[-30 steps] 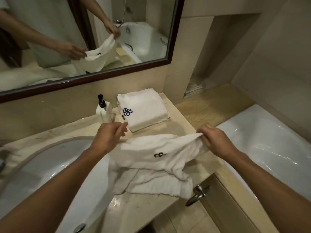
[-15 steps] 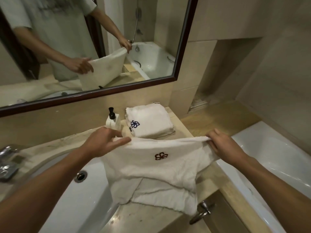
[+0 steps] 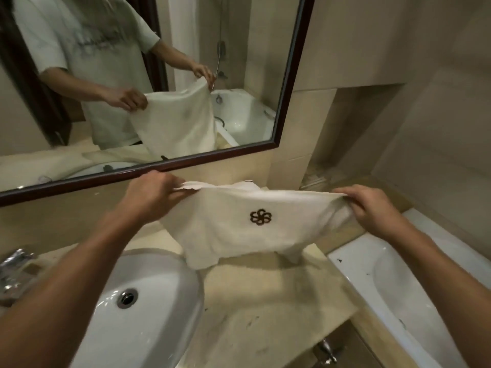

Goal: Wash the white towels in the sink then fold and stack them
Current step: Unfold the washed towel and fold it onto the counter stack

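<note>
My left hand [image 3: 151, 197] and right hand [image 3: 372, 208] each pinch a top corner of the towel [image 3: 239, 229]. I have lifted it off the worktop [image 3: 265, 301]; now it hangs beside the sink [image 3: 148, 309], ready to fold.

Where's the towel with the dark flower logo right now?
In the head view, the towel hangs mid-frame above the counter, right of the sink, stretched between the left hand and right hand.

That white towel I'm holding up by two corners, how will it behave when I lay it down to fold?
Probably floppy: the towel sags between the left hand and right hand, its lower edge hanging uneven. It looks thick, so folds should stay put. If damp, which I cannot tell, it may cling to the counter.
</note>
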`<state>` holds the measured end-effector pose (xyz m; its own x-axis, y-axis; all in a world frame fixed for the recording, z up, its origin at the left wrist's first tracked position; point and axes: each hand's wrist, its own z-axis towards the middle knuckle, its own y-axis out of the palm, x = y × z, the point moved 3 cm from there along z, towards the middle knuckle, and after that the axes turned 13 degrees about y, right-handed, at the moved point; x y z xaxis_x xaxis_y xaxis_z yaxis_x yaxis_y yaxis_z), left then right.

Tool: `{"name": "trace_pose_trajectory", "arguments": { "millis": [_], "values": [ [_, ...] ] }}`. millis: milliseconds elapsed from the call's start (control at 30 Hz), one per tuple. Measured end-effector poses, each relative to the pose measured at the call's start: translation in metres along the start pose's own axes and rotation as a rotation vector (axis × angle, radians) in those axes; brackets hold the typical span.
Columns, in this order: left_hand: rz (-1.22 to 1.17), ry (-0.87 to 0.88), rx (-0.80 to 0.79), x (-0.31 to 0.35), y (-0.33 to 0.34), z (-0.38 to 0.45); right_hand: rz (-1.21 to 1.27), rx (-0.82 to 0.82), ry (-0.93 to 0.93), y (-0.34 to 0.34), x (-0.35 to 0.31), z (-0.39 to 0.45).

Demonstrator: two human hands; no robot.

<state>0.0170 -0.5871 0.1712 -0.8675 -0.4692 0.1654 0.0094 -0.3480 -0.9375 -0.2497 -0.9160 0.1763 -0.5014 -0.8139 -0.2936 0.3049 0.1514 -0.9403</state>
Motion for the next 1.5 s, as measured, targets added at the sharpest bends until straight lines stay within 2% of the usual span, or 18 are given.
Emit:
{"name": "trace_pose_trajectory", "arguments": {
  "millis": [100, 200, 333, 400, 500, 533, 567, 667, 767, 867, 1033, 1100, 1233, 1300, 1433, 1500],
  "values": [
    [-0.026, -0.093, 0.090, -0.005, -0.002, -0.005, 0.159, 0.106, -0.026, -0.016, -0.007, -0.002],
    [-0.108, -0.128, 0.071, -0.010, -0.009, 0.000, 0.272, 0.209, -0.095, -0.026, -0.016, 0.001],
    [-0.223, -0.063, 0.187, -0.019, -0.030, 0.014, 0.305, 0.305, -0.161, -0.038, -0.028, 0.001],
    [-0.210, 0.018, 0.253, -0.017, -0.032, 0.021, 0.302, 0.288, -0.138, -0.039, -0.028, 0.005],
    [-0.157, 0.062, 0.095, -0.007, -0.019, 0.024, 0.218, 0.122, -0.021, -0.026, -0.028, 0.012],
    [-0.177, 0.058, 0.097, -0.007, -0.015, 0.021, 0.240, 0.147, 0.002, -0.022, -0.026, 0.011],
    [-0.181, 0.041, 0.164, -0.005, -0.021, 0.024, 0.267, 0.198, -0.008, -0.027, -0.031, 0.018],
    [-0.182, -0.049, 0.216, -0.006, -0.027, 0.019, 0.339, 0.212, 0.044, -0.026, -0.038, 0.016],
    [-0.447, -0.019, 0.270, 0.017, -0.034, 0.021, 0.422, 0.211, -0.002, -0.034, -0.056, 0.020],
    [-0.595, 0.161, 0.248, 0.068, -0.037, 0.032, 0.389, 0.101, -0.063, -0.036, -0.086, 0.026],
    [-0.863, 0.258, -0.072, 0.148, -0.034, 0.059, 0.485, -0.017, -0.173, -0.035, -0.130, 0.032],
    [-0.841, 0.299, -0.088, 0.157, -0.037, 0.068, 0.582, -0.064, -0.151, -0.039, -0.135, 0.033],
    [-0.641, 0.301, -0.048, 0.152, -0.041, 0.077, 0.725, -0.086, -0.082, -0.043, -0.127, 0.032],
    [-0.641, 0.293, -0.033, 0.149, -0.041, 0.079, 0.815, -0.096, -0.058, -0.040, -0.125, 0.028],
    [-0.908, 0.143, -0.045, 0.140, -0.036, 0.077, 1.057, -0.007, 0.001, -0.029, -0.127, 0.017],
    [-1.012, 0.123, -0.079, 0.137, -0.033, 0.076, 1.107, 0.018, 0.045, -0.022, -0.127, 0.011]
  ]
}}
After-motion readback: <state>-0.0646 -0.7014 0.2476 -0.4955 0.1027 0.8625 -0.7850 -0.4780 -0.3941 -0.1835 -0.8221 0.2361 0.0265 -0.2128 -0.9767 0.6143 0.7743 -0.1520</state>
